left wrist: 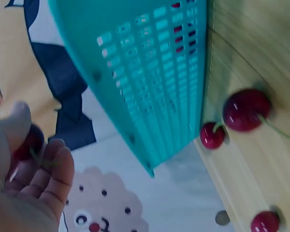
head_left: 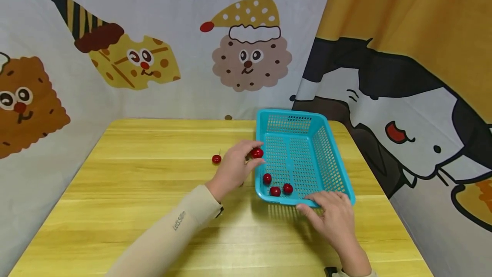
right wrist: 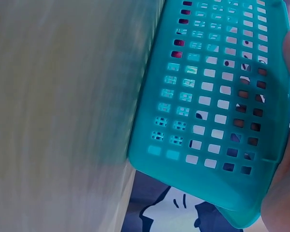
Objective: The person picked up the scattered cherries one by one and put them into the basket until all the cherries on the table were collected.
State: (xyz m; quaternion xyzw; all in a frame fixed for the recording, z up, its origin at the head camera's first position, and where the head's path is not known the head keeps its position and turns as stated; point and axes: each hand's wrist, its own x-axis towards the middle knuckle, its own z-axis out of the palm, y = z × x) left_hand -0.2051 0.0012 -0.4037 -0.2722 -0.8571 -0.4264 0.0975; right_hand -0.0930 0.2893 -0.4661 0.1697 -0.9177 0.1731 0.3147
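Observation:
My left hand (head_left: 232,168) holds a dark red cherry (head_left: 256,153) between thumb and fingers, at the left rim of a turquoise plastic basket (head_left: 342,170). In the left wrist view the held cherry (left wrist: 33,142) shows a green stem. My right hand (head_left: 335,219) grips the basket's near rim by its right corner, fingers over the edge. Inside the basket, several cherries (head_left: 287,189) lie at the near left. Left of my left hand, a cherry (head_left: 216,159) with a stem sits on the table; the left wrist view shows more loose cherries (left wrist: 246,110), largely hidden by the hand in the head view.
The basket stands on the right part of a wooden table (head_left: 127,191), its perforated side wall (right wrist: 208,96) upright. Behind the table hangs a white cloth (head_left: 153,101) with cartoon prints, and another patterned cloth (head_left: 403,140) hangs at the right.

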